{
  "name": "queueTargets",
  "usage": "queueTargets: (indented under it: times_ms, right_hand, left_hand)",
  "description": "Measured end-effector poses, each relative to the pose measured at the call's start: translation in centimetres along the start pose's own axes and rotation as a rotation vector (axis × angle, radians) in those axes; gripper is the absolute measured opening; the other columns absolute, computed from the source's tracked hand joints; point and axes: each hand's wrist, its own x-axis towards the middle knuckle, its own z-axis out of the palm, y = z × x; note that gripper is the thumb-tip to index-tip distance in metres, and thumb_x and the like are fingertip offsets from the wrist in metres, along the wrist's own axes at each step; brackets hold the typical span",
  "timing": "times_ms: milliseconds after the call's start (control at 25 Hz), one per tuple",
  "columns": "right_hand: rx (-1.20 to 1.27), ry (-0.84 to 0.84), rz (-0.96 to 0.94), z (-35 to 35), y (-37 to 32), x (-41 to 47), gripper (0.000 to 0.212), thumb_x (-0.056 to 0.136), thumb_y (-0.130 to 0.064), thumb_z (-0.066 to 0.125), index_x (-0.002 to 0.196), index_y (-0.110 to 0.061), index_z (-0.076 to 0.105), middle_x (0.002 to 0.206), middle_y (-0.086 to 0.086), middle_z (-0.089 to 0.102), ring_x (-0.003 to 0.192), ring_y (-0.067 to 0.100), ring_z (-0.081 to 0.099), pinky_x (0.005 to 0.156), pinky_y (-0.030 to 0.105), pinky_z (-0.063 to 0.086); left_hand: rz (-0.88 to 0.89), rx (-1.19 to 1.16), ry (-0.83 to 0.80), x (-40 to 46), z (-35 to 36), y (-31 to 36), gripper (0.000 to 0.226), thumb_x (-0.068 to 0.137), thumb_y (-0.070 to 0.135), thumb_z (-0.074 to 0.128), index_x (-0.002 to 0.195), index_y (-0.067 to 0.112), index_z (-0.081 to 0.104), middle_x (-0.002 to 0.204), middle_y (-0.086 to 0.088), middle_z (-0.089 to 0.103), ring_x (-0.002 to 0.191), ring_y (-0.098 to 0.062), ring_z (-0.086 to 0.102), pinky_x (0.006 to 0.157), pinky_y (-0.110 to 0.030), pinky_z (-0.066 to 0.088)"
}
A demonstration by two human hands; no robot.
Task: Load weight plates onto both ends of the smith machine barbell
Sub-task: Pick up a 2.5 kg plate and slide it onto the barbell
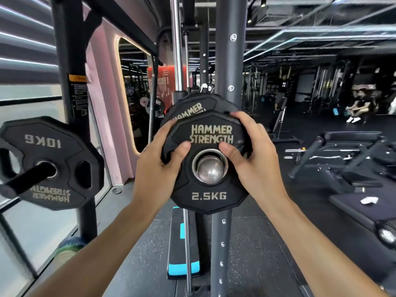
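Note:
A black 2.5KG weight plate (209, 198) marked HAMMER STRENGTH fills the middle of the head view. Its centre hole sits over the shiny steel end of the barbell sleeve (209, 172). My left hand (159, 162) grips the plate's left edge, thumb on its face. Gripping the right edge is my right hand (249, 151), its thumb beside the hole. Right behind it on the same sleeve sits a larger black plate (188, 109), mostly hidden.
A 10KG plate (53, 144) hangs upside down on a storage peg (25, 179) at the left. The smith machine's grey upright (228, 61) rises behind the plates. Benches (347, 151) stand right, a black-and-blue step platform (183, 269) lies on the floor, and people are far off.

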Motion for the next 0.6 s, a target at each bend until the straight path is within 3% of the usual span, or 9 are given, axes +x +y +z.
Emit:
queueTargets:
  times_ms: [160,320,480,600]
  right_hand:
    - [-0.003,-0.036,-0.030,1.3,1.9,2.6,0.058,0.088,-0.018,0.073,0.136,-0.038,0.048,0.122,-0.010,0.055,0.123,0.014,0.052,0.105,0.043,0.044]
    - [-0.031,-0.059,-0.036,2.3,3.0,4.9,0.048,0.088,-0.020,0.074,0.130,-0.034,0.055,0.121,-0.011,0.055,0.122,0.010,0.052,0.105,0.035,0.045]
    - [0.072,0.061,-0.128,1.0,2.9,9.3,0.016,0.097,-0.017,0.064,0.109,-0.018,0.074,0.110,-0.002,0.065,0.106,0.008,0.062,0.096,0.027,0.049]
    - [-0.034,0.054,-0.138,0.3,3.3,14.0,0.024,0.099,-0.005,0.057,0.104,-0.019,0.076,0.105,-0.004,0.071,0.098,0.005,0.064,0.090,0.020,0.049]
  left_hand:
    - [-0.024,-0.019,-0.062,2.5,0.8,-2.8,0.054,0.093,0.052,0.058,0.144,0.042,0.045,0.136,0.014,0.061,0.125,-0.006,0.059,0.104,-0.042,0.050]
    - [-0.038,0.040,-0.104,6.9,0.4,-3.2,0.048,0.093,0.062,0.042,0.127,0.036,0.064,0.120,0.011,0.061,0.114,-0.004,0.059,0.104,-0.043,0.048]
    - [-0.053,-0.056,0.059,12.0,-0.8,-2.9,0.034,0.106,0.038,0.041,0.110,0.028,0.074,0.115,0.006,0.071,0.104,-0.008,0.063,0.103,-0.044,0.049]
    - [-0.175,0.034,-0.022,15.6,-1.4,-4.4,0.022,0.100,0.022,0.058,0.108,0.030,0.077,0.116,0.008,0.073,0.108,-0.011,0.066,0.107,-0.043,0.048]
